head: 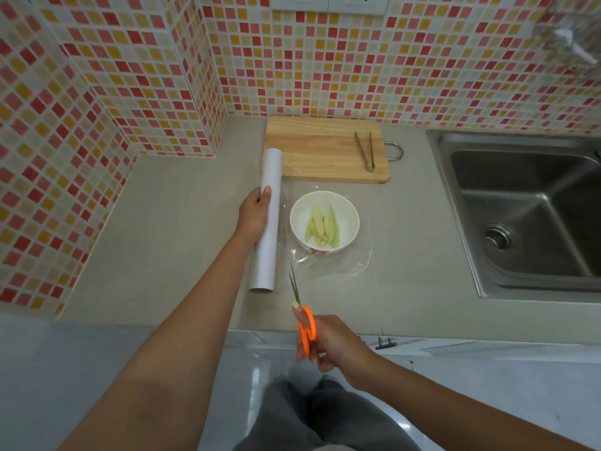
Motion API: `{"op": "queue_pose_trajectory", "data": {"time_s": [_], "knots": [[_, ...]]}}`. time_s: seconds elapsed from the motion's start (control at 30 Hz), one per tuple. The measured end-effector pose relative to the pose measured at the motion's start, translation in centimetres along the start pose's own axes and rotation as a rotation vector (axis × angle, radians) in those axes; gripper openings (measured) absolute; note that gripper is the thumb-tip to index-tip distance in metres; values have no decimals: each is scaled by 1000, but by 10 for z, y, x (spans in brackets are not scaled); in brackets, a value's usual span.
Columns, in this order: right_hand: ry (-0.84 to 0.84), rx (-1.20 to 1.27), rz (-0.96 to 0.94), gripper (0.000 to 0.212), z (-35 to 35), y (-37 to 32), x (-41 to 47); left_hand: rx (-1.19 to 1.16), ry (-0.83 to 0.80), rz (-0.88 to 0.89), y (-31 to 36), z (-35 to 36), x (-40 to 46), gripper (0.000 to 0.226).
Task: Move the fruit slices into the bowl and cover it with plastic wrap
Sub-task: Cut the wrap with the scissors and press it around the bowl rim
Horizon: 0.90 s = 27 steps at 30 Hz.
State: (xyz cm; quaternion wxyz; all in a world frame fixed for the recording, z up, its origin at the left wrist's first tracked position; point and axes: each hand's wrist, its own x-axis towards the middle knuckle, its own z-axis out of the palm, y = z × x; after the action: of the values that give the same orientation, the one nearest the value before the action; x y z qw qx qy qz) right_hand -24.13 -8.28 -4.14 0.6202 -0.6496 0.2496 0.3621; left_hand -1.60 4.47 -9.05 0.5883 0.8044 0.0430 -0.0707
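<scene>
Covering is in hand: pale green fruit slices [322,226] lie in the white round bowl [324,219] under clear plastic wrap [364,252], seemingly uncut. Left hand [255,213] holds the white roll [268,219]; right hand [335,343] grips orange-handled scissors [300,315]. Next, cut beside the roll.

From my remote station I saw a pale wooden cutting board [325,149] with a metal loop handle against the mosaic-tiled wall [390,66], slim metal tongs [366,151] lying on it, and a stainless steel sink [527,206] set into the beige countertop [169,222].
</scene>
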Motion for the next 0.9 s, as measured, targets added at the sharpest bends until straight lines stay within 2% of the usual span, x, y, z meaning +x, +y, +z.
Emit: {"op": "queue_pose_trajectory", "data": {"time_s": [0.37,0.9], "knots": [[-49,36,114,58,14,-1,9,6,-3,1,-1,0,-4,31],[-23,133,54,54,23,-17,29,13,12,15,0,-1,-3,30]]}}
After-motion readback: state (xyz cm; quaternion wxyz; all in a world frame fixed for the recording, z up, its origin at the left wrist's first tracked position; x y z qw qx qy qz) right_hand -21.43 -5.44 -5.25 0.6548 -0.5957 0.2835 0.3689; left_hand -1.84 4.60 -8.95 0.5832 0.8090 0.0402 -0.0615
